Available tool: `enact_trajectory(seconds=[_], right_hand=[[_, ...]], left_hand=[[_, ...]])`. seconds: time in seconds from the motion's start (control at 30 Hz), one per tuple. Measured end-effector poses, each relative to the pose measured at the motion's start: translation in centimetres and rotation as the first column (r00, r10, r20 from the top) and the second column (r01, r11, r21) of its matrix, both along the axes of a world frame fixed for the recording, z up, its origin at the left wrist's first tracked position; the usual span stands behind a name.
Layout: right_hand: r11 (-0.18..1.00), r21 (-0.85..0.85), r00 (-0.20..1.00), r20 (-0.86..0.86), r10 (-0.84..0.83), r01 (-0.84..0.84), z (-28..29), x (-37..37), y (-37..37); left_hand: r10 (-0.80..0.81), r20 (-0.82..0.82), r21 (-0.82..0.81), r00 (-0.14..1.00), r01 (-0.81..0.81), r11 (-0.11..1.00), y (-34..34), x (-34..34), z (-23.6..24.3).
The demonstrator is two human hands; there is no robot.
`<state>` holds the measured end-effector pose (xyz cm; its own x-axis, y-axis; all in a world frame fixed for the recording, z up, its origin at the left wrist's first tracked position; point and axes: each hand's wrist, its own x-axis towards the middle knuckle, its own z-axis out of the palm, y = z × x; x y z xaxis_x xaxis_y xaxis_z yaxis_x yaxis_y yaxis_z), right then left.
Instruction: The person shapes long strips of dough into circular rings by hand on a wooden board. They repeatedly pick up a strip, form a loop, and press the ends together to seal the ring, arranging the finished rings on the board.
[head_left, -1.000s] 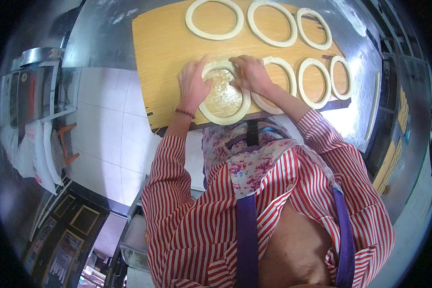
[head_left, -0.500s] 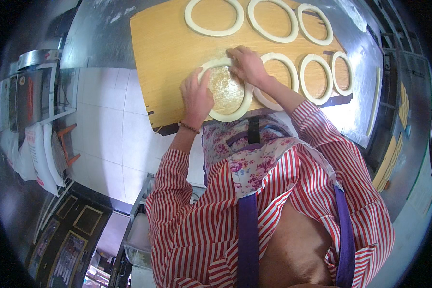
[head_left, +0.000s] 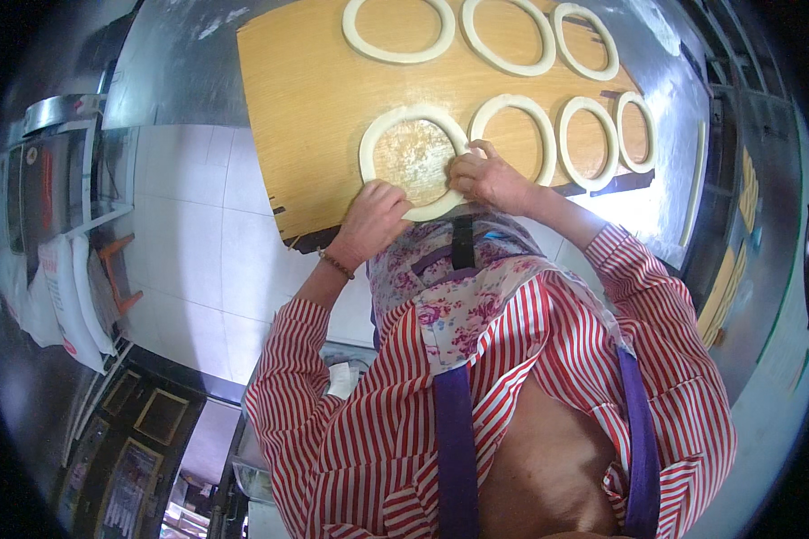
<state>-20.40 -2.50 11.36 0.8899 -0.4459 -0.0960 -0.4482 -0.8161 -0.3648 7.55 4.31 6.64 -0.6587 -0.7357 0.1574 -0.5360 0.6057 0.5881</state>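
A pale dough ring [head_left: 368, 153] lies near the front edge of a wooden board [head_left: 301, 108], with whitish flour-like marks on the wood inside it. My left hand [head_left: 376, 216] grips the ring's near left part, fingers curled over the dough. On the near right side, my right hand [head_left: 493, 180] pinches the same ring, its knuckles close to the neighbouring dough ring [head_left: 546, 135]. My fingertips are partly hidden behind the hands.
Several more dough rings lie on the board, among them a far left ring [head_left: 404, 57] and a front right ring [head_left: 563, 144]. A metal table [head_left: 180, 76] supports the board. White sacks [head_left: 72, 301] and a metal pan [head_left: 61, 111] stand at left.
Both hands have slid around the ring toward me, from its upper sides to its near edge. The ring's far arc, partly covered before, now shows fully.
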Motion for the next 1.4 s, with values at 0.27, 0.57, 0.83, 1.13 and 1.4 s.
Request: enact_trajectory(seconds=[0.27,0.57,0.83,1.13,1.4], right_hand=[[0.969,0.045,0.951,0.184,-0.248,0.244,0.6,1.2,-0.9],[0.858,-0.102,0.783,0.474,-0.403,0.504,-1.6,-1.7,-0.5],[0.341,0.123,0.253,0.452,-0.855,0.932,1.4,-12.5,5.6],[-0.309,-0.18,-0.231,0.355,-0.906,0.934,4.3,-31.6,4.6],[-0.379,-0.23,-0.375,0.063,-0.925,0.896,-0.2,-25.5,1.5]], left_hand=[[0.126,-0.184,0.06,0.975,-0.117,0.991,-0.9,-1.4,1.8],[0.338,-0.095,0.088,0.936,-0.33,0.94,-8.7,-6.5,-2.9],[0.514,-0.057,0.278,0.856,-0.481,0.832,-7.4,-2.0,3.3],[0.729,-0.283,0.366,0.623,-0.633,0.683,-10.6,3.1,8.9],[0.396,-0.181,0.124,0.9,-0.378,0.917,-15.5,-5.7,17.2]])
